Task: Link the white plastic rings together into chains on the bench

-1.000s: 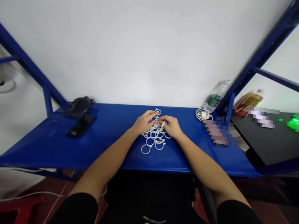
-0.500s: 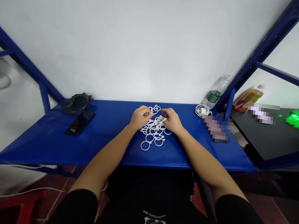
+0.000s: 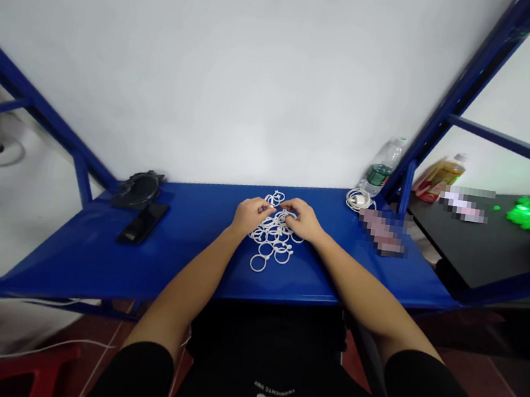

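A loose pile of white plastic rings [image 3: 268,233] with small round knobs lies on the blue table [image 3: 199,248] in front of me. My left hand [image 3: 250,215] is at the pile's far left side, thumb and fingertips pinched together on a white ring [image 3: 271,201]. From the right, my right hand [image 3: 303,220] reaches in with curled fingers around a white ring at the pile's upper edge. The fingertips of both hands nearly meet. Part of the pile is hidden behind the hands, and the exact grip is small and hard to see.
A black phone [image 3: 143,223] and a dark plastic-wrapped item [image 3: 141,188] lie at left. On the right are a water bottle [image 3: 382,167], a coiled white cable [image 3: 359,200] and a blurred-out pinkish item [image 3: 382,232]. Blue frame posts [image 3: 460,107] rise beside a black table [image 3: 456,242].
My right hand has moved slightly left and down, its fingertips closer to the left hand's. The view has shifted slightly. A person's hand now shows at the far right edge.
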Demonstrator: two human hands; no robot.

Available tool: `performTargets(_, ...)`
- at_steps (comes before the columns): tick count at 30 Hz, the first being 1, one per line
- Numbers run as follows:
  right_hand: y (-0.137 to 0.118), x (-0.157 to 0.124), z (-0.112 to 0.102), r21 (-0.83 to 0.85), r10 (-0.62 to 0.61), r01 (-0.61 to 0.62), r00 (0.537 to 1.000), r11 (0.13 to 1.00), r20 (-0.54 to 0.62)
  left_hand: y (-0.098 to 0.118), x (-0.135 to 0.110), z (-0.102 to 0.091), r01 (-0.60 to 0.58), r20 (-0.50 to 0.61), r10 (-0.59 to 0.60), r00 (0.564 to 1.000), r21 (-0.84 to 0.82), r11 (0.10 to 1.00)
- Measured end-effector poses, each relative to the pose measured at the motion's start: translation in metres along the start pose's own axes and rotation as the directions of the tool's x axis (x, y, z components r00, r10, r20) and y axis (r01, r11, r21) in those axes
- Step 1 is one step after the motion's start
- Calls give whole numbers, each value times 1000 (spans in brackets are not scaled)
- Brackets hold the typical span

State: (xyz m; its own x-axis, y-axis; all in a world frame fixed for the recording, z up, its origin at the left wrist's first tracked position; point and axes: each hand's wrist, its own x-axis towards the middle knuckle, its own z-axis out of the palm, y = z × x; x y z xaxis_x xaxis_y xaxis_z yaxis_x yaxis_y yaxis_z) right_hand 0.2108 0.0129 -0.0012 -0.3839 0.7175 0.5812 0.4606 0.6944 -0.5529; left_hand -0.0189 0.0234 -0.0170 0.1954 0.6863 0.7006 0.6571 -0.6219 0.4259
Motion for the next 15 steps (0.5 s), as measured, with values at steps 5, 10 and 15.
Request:
performTargets(5,-10,-1,2,-42,-102,100,992,994,-69,5,0,1,-62,42,59,997,54,997)
performTargets(10,-18,-1,2,-30,-145,143,988,989,-59,16,0,1,-168,85,164,983,49,985)
performTargets(15,-15,0,0,-77,-112,106,990,991,-85,22,1,-2,-225,66,223,973,17,974)
